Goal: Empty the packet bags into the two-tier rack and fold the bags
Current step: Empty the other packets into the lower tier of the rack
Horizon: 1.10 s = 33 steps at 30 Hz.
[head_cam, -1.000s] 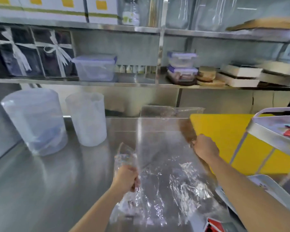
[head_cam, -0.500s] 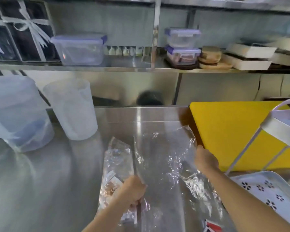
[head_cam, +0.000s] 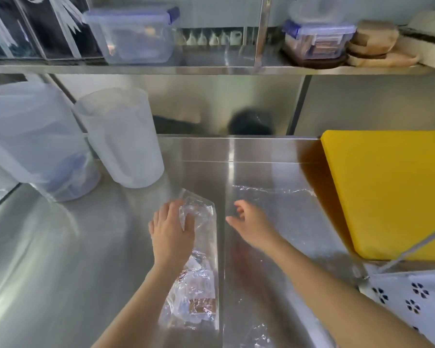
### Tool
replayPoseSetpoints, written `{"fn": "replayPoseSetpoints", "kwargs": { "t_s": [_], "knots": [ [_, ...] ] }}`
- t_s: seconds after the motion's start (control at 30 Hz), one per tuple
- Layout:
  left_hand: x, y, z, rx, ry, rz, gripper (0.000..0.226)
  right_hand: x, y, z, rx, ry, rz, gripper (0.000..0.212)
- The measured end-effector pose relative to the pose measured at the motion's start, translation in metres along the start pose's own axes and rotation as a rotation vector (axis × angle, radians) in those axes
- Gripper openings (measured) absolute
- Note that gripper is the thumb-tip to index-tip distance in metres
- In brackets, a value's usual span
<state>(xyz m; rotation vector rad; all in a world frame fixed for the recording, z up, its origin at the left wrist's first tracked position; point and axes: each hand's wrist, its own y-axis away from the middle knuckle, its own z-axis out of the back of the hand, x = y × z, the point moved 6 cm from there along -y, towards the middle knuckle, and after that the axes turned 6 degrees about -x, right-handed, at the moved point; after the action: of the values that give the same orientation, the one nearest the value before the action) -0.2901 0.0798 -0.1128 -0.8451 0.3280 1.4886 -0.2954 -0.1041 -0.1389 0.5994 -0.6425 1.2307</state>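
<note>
A clear plastic bag point(head_cam: 281, 197) lies flat on the steel counter point(head_cam: 60, 247), its left edge a straight line down the middle. My right hand point(head_cam: 251, 222) rests on its upper left part, fingers apart, holding nothing. Just left of it lies a narrow, folded clear bag point(head_cam: 196, 285) with a brown label near its lower end. My left hand point(head_cam: 172, 232) lies on that strip's crumpled top end, fingers curled into the plastic. The rack's white perforated lower tray point(head_cam: 417, 297) and a thin leg point(head_cam: 399, 252) show at the bottom right.
A yellow cutting board point(head_cam: 387, 192) lies right of the flat bag, under the rack. Two translucent jugs point(head_cam: 121, 136) point(head_cam: 30, 139) stand at the back left. A steel shelf point(head_cam: 211, 69) above holds lidded containers and boxes.
The large bag, held up by both hands a second ago, now lies flat. My right hand let go of its far corner and moved left. My left hand slid up the folded strip.
</note>
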Motion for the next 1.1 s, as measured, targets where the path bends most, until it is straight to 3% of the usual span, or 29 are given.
{"fn": "replayPoseSetpoints", "kwargs": {
  "t_s": [0.03, 0.1, 0.17, 0.27, 0.4, 0.5, 0.67, 0.93, 1.03, 1.1],
  "knots": [
    [0.013, -0.002, 0.004, -0.005, -0.045, 0.074, 0.040, 0.010, 0.007, -0.021, 0.061, 0.003, 0.038, 0.060],
    [0.047, 0.002, 0.002, 0.138, -0.011, 0.284, 0.054, 0.022, 0.021, -0.058, 0.175, 0.039, 0.069, 0.080],
    [0.073, 0.014, -0.004, 0.281, 0.254, 0.516, 0.054, 0.024, 0.034, -0.087, 0.273, 0.078, 0.019, 0.093],
    [0.083, 0.034, -0.005, 0.420, 0.438, 0.652, 0.059, 0.023, 0.048, -0.111, 0.353, 0.024, -0.103, 0.098],
    [0.081, 0.049, -0.011, 0.483, 0.751, 0.838, 0.059, 0.025, 0.055, -0.117, 0.295, 0.031, -0.111, 0.093],
    [0.075, 0.059, -0.019, 0.568, 0.828, 0.879, 0.054, 0.032, 0.059, -0.107, 0.236, -0.073, -0.141, 0.094],
    [0.066, 0.061, -0.030, 0.561, 0.949, 0.909, 0.034, 0.033, 0.057, -0.080, 0.126, -0.213, -0.142, 0.019],
    [0.061, 0.059, -0.035, 0.565, 0.733, 0.802, 0.068, 0.033, 0.056, -0.043, 0.042, -0.380, -0.157, 0.042],
    [0.070, 0.058, -0.029, 0.495, 0.599, 0.770, 0.046, 0.034, 0.053, -0.024, -0.022, -0.477, -0.184, 0.041],
    [0.075, 0.055, -0.025, 0.442, 0.618, 0.811, 0.049, 0.037, 0.054, -0.008, -0.069, -0.541, -0.216, 0.038]
  ]
}}
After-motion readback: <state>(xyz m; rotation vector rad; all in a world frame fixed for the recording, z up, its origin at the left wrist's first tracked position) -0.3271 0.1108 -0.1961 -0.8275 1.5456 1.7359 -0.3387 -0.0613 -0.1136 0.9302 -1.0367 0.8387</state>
